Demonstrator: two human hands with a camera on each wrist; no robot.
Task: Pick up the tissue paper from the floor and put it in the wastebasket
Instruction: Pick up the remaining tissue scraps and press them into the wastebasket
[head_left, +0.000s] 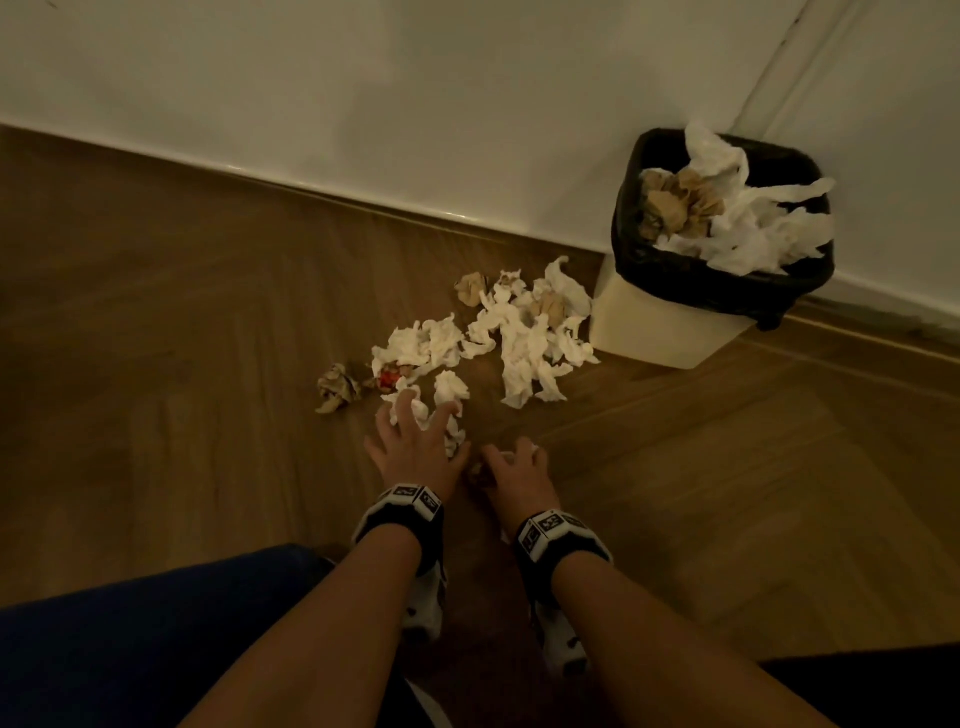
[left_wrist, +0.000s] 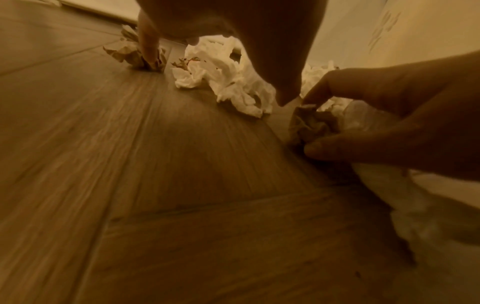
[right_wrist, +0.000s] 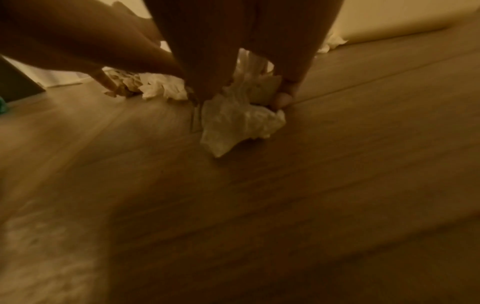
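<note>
**Both hands down among the tissues on the floor**

We see the right hand (head_left: 511, 467) low at the floor, its fingers curled round a crumpled white tissue (right_wrist: 239, 121) and, in the left wrist view, a brown paper wad (left_wrist: 310, 123) pinched beside it. Just to its left, the left hand (head_left: 415, 441) spreads its fingers over a small white tissue clump (head_left: 431, 402); the fingers reach down onto the paper, but we cannot tell whether they have closed on it.

Beyond the hands, the tissue paper (head_left: 519, 338) lies scattered in a loose pile on the floor, white pieces mixed with a few brown ones, and one brown ball (head_left: 337, 387) sits apart at the left. The pile's far edge lies close against the wastebasket (head_left: 654, 332), a cream bin lined with a black bag (head_left: 727, 291), already heaped with white and brown paper.

The wooden floor (head_left: 182, 312) has planks laid at angles. The bin stands near a pale wall (head_left: 363, 78) with a light skirting board (head_left: 363, 202) along its foot. Light is dim and warm. Dark blue cloth (head_left: 130, 639) fills the lower left of the head view.
</note>
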